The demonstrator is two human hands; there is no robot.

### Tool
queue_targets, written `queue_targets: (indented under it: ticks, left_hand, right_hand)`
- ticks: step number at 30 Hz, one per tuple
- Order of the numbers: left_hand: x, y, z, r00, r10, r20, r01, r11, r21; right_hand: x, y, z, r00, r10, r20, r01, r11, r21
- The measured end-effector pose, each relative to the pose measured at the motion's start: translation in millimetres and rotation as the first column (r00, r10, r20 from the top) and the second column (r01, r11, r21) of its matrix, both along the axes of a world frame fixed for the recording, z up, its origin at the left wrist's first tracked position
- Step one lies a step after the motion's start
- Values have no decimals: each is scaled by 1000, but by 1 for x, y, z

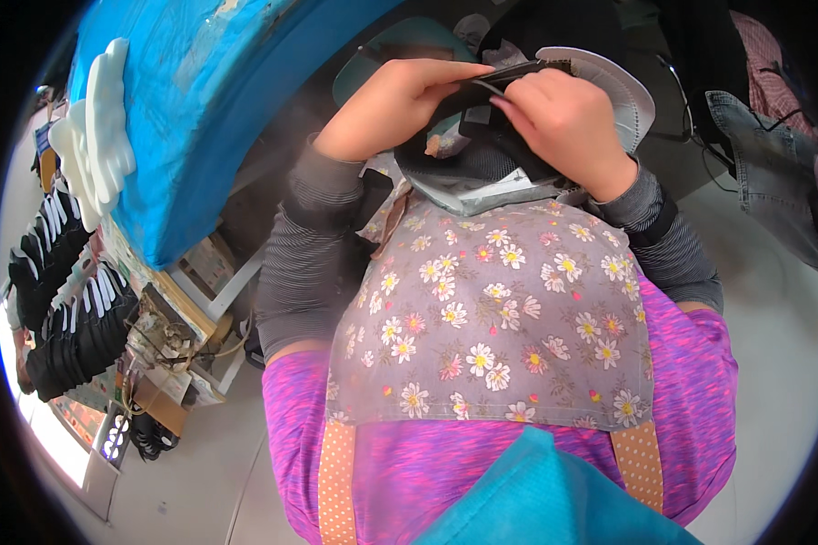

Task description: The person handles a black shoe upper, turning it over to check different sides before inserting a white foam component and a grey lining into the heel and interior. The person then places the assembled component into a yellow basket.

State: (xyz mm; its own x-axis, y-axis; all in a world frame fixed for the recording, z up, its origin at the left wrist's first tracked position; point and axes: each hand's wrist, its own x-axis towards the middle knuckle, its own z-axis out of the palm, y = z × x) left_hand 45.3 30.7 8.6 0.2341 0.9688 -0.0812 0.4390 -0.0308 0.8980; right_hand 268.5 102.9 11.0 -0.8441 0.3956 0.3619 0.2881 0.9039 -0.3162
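At the upper middle, in front of my chest, I hold a black fabric piece (518, 70) that looks like a shoe upper. A pale grey curved part (629, 98) with stitching along its edge shows at its right, beyond my right hand. My left hand (382, 107) pinches the piece's edge between thumb and fingers. Close beside it, my right hand (568, 123) has its fingers closed on the same edge; its fingertips are partly hidden. Below both hands, more black material (491, 162) and a white slip (498, 184) lie at my lap.
A blue-covered surface (191, 118) runs along the left, with white shoe soles (109, 127) at its outer edge. Farther left stand racks of black shoe parts (86, 341) with white strips. Another person's denim-clad leg (763, 163) is at the right. A pale floor (745, 381) spreads below.
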Motion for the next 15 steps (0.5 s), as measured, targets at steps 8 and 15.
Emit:
queue_targets:
  ticks: [8,15]
  left_hand:
    - [9,3,13,974,5,-227,19,995,101]
    - [14,9,1,931,75,-358,40,952,303]
  right_hand:
    - [-5,4,-11,983,-129,-132,130,991,-3]
    - [-6,6,3,982,-94,-166,89,995,-39]
